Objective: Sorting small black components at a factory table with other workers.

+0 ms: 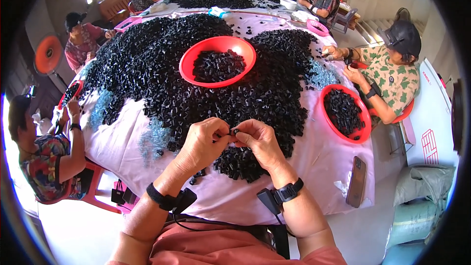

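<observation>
Both my hands meet over the near edge of a large heap of small black plastic pieces (147, 59). In my right hand (259, 141), thumb and fingers pinch a small black plastic piece (235, 131). My left hand (206, 138) is closed, its fingertips brought up against that piece; what they grip, if anything, is hidden. A red basin (184, 71) partly filled with the same black pieces sits on the heap, beyond my hands. Beside my left hand lies a small pile of clear bluish bits (154, 140).
A pale pink cloth (324, 167) covers the table. To the right are a red oval basin (326, 113) of black pieces and a phone (356, 181). Several people sit around, including one in a camouflage shirt (400, 81). Sacks (417, 216) stand at the lower right.
</observation>
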{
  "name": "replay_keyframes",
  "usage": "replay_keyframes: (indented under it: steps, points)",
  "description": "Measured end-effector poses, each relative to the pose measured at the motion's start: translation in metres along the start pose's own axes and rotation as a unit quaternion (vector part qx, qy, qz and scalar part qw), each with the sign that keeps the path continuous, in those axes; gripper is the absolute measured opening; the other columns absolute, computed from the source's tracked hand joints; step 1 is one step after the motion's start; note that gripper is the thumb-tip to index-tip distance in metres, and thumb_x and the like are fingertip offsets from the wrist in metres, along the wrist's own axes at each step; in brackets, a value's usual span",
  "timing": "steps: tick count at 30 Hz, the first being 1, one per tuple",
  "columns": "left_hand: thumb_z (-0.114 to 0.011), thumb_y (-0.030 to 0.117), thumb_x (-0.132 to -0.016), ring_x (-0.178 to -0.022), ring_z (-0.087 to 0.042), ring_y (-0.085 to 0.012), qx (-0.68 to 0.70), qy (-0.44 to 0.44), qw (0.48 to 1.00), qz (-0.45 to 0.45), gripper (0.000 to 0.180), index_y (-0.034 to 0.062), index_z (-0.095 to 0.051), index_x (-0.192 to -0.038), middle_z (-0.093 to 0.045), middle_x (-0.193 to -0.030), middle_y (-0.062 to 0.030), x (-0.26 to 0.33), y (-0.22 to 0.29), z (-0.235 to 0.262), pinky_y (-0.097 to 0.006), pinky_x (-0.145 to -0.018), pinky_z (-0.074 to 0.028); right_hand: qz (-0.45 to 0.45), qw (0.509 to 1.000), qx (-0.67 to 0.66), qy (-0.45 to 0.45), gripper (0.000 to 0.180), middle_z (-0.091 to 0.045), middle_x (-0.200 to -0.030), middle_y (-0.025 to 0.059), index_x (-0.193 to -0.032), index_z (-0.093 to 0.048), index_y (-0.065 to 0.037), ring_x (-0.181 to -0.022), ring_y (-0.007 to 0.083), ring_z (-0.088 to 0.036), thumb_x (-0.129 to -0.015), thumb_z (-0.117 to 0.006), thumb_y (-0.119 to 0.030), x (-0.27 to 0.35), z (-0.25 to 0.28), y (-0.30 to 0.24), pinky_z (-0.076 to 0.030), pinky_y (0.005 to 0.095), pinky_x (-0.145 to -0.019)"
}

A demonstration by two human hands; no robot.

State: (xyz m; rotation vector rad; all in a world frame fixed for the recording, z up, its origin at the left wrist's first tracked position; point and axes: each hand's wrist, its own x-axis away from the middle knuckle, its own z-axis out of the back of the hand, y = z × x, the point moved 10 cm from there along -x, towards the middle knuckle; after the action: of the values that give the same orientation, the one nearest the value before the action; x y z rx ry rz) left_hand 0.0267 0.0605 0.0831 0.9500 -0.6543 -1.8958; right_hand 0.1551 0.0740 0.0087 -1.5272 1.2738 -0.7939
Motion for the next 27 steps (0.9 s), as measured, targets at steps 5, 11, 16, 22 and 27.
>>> replay_keyframes:
  steps: [5, 11, 16, 22, 27]
  points:
    - [-0.069, -0.002, -0.077, -0.078, -0.069, -0.0234, -0.065, -0.001, 0.995, -0.072, 0.007, -0.002, -0.063, -0.082, -0.068, -0.094, -0.0127, 0.001, 0.015, -0.005, -0.031, -0.068, -0.057, -0.007, 1.0, 0.003, -0.003, 0.01, -0.069, -0.091, 0.0058, -0.1, -0.064, 0.0, -0.077, 0.0116, -0.068, -0.09, -0.065, -0.001, 0.0, 0.0, 0.001, -0.057, 0.0235, -0.07]
    - [-0.066, -0.002, -0.077, -0.076, -0.07, -0.0247, -0.071, -0.005, 0.995, -0.067, 0.009, -0.0018, -0.063, -0.086, -0.068, -0.087, -0.0131, -0.001, 0.022, -0.005, -0.032, -0.067, -0.057, -0.008, 1.0, -0.008, -0.007, 0.01, -0.069, -0.09, 0.0057, -0.1, -0.063, 0.0, -0.078, 0.0118, -0.068, -0.09, -0.065, -0.001, -0.001, 0.0, 0.0, -0.057, 0.0237, -0.07]
    - [-0.066, -0.003, -0.077, -0.074, -0.07, -0.0239, -0.068, 0.018, 0.996, -0.048, 0.011, -0.0011, -0.063, -0.087, -0.068, -0.082, -0.0122, 0.0, 0.023, 0.0, -0.032, -0.067, -0.057, -0.01, 1.0, 0.004, -0.014, 0.009, -0.07, -0.09, 0.0063, -0.1, -0.063, -0.001, -0.081, 0.0129, -0.07, -0.091, -0.065, -0.001, 0.0, -0.001, 0.001, -0.057, 0.024, -0.071]
    - [-0.068, -0.003, -0.078, -0.074, -0.07, -0.0213, -0.046, 0.057, 0.997, -0.037, 0.014, -0.0007, -0.067, -0.091, -0.069, -0.083, -0.0116, -0.001, 0.02, 0.01, -0.03, -0.067, -0.056, -0.02, 0.999, -0.013, -0.021, 0.01, -0.071, -0.093, 0.0082, -0.101, -0.063, -0.001, -0.084, 0.0147, -0.071, -0.092, -0.065, -0.003, 0.0, -0.003, 0.002, -0.057, 0.0242, -0.071]
    - [-0.067, -0.004, -0.079, -0.076, -0.07, -0.0202, -0.044, 0.068, 0.996, -0.044, 0.017, -0.0001, -0.07, -0.095, -0.07, -0.086, -0.0112, -0.001, 0.023, 0.014, -0.029, -0.068, -0.056, -0.033, 0.999, -0.007, -0.026, 0.013, -0.072, -0.095, 0.0102, -0.102, -0.063, -0.003, -0.084, 0.019, -0.072, -0.091, -0.067, -0.008, 0.001, -0.007, 0.003, -0.058, 0.0268, -0.072]
